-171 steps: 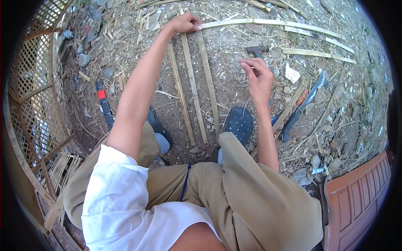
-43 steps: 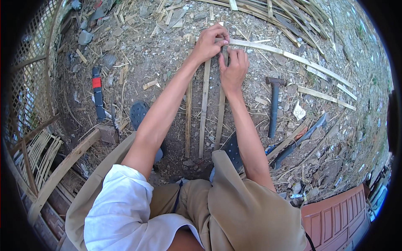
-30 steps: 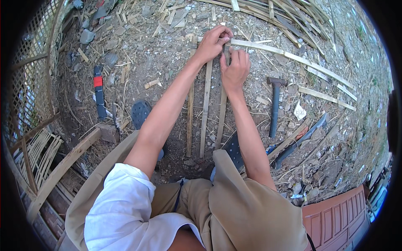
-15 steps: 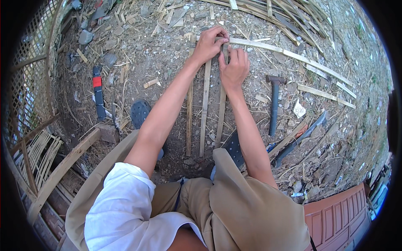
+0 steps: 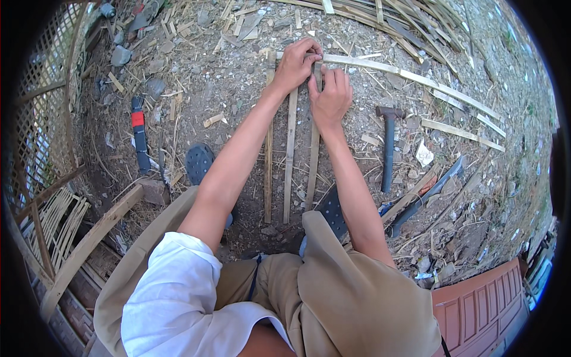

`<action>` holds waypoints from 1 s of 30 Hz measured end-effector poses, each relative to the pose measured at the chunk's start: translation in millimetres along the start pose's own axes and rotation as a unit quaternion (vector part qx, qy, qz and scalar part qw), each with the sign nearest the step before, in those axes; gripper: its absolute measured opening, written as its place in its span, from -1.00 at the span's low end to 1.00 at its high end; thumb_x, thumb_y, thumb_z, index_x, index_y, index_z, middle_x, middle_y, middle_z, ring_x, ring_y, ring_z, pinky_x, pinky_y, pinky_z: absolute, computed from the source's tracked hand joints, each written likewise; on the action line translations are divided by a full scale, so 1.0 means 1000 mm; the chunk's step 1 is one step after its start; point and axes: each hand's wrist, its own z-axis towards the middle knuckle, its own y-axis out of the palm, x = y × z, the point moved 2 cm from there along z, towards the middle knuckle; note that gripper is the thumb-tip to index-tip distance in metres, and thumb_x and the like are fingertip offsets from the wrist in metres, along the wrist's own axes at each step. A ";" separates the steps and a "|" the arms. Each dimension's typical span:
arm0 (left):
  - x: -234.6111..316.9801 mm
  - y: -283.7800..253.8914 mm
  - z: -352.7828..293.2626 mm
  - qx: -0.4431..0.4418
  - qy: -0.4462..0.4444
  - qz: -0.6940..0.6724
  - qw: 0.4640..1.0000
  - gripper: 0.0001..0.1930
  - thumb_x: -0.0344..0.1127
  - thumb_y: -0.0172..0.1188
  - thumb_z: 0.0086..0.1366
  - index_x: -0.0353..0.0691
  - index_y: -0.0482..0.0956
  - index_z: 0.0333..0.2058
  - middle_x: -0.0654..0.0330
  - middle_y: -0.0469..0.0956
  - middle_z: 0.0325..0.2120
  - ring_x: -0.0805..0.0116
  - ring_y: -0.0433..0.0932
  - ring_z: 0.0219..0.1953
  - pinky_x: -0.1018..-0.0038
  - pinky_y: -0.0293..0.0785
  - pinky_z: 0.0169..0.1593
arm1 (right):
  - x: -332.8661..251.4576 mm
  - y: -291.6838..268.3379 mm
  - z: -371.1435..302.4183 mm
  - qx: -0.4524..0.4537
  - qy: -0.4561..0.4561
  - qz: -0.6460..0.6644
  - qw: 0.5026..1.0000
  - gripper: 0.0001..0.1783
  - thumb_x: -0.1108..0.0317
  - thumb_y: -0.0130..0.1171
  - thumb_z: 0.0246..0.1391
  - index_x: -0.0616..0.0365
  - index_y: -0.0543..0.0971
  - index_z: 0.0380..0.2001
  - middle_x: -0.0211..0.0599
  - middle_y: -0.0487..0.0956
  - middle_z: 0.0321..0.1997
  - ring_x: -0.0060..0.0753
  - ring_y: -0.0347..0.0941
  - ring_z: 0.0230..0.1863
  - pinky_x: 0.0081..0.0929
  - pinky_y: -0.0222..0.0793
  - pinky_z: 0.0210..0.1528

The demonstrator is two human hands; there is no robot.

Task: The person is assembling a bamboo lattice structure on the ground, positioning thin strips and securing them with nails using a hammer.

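A long pale slat [image 5: 428,80], which looks like split bamboo, lies crosswise on the ground, bending off to the right. My left hand [image 5: 297,63] is closed on it near its left end, thumb and fingers pinched together. Three narrower slats run from there toward my feet: a left one [image 5: 269,160], a middle one [image 5: 290,143] and a right one [image 5: 314,157]. Just below the crosspiece, my right hand [image 5: 331,100] has its thumb and bent fingers around the right slat's far end. The fingers cover the spot where these two slats meet.
On the right lie a hammer [image 5: 388,149], a long-bladed knife [image 5: 425,199] and a loose slat [image 5: 464,134]. A dark sheath-like piece with a red band [image 5: 138,119] is at left, near a wooden beam [image 5: 92,250]. More slats [image 5: 404,33] are heaped at the far right.
Both hands stay at the same joint with hardly any shift in their fingers. The whole view has moved very slightly.
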 end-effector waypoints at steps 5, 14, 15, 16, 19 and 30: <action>-0.001 -0.001 -0.001 -0.002 0.026 0.026 0.999 -0.89 -0.65 0.30 0.30 -0.41 0.64 -0.21 0.02 0.66 -0.30 0.05 0.72 -0.21 0.24 0.63 -0.09 | -0.002 -0.001 0.001 0.003 0.001 0.000 1.000 -0.62 0.23 0.52 0.15 0.13 0.72 -0.01 -0.27 0.58 -0.11 -0.09 0.54 -0.01 -0.10 0.36 -0.05; -0.003 0.000 -0.004 0.010 0.008 0.018 1.000 -0.88 -0.66 0.31 0.32 -0.42 0.69 -0.19 0.07 0.70 -0.23 0.19 0.75 -0.18 0.33 0.69 -0.06 | -0.001 -0.002 0.001 -0.002 0.006 0.000 1.000 -0.63 0.23 0.52 0.15 0.13 0.71 -0.02 -0.27 0.58 -0.11 -0.09 0.54 0.00 -0.08 0.38 -0.04; -0.004 0.000 -0.004 0.009 0.008 0.020 1.000 -0.88 -0.66 0.31 0.31 -0.42 0.69 -0.19 0.06 0.70 -0.22 0.19 0.76 -0.18 0.34 0.70 -0.07 | -0.001 -0.001 0.001 -0.004 0.006 -0.001 1.000 -0.62 0.23 0.52 0.15 0.13 0.71 -0.02 -0.27 0.58 -0.10 -0.09 0.54 0.00 -0.08 0.38 -0.04; -0.004 0.000 -0.005 0.009 0.008 0.022 1.000 -0.89 -0.66 0.31 0.31 -0.43 0.69 -0.20 0.06 0.71 -0.22 0.19 0.77 -0.18 0.34 0.71 -0.07 | -0.002 -0.001 0.001 -0.006 0.005 -0.002 1.000 -0.62 0.23 0.52 0.15 0.13 0.71 -0.02 -0.27 0.58 -0.10 -0.09 0.54 0.00 -0.07 0.38 -0.03; -0.005 0.001 -0.005 0.015 -0.002 0.018 1.000 -0.87 -0.68 0.30 0.31 -0.43 0.68 -0.19 0.06 0.71 -0.21 0.21 0.78 -0.17 0.35 0.73 -0.06 | -0.002 -0.002 0.001 -0.009 0.004 -0.005 1.000 -0.62 0.22 0.53 0.15 0.13 0.70 -0.02 -0.27 0.58 -0.10 -0.09 0.54 0.00 -0.07 0.38 -0.03; 0.002 0.004 -0.005 0.038 -0.011 0.018 0.999 -0.88 -0.67 0.35 0.26 -0.44 0.67 -0.23 0.02 0.65 -0.26 0.02 0.73 -0.20 0.24 0.65 -0.09 | -0.009 -0.025 -0.008 -0.075 0.011 0.022 0.997 -0.41 0.30 0.55 0.17 0.22 0.65 0.24 -0.13 0.57 0.01 0.00 0.51 0.09 -0.02 0.40 0.12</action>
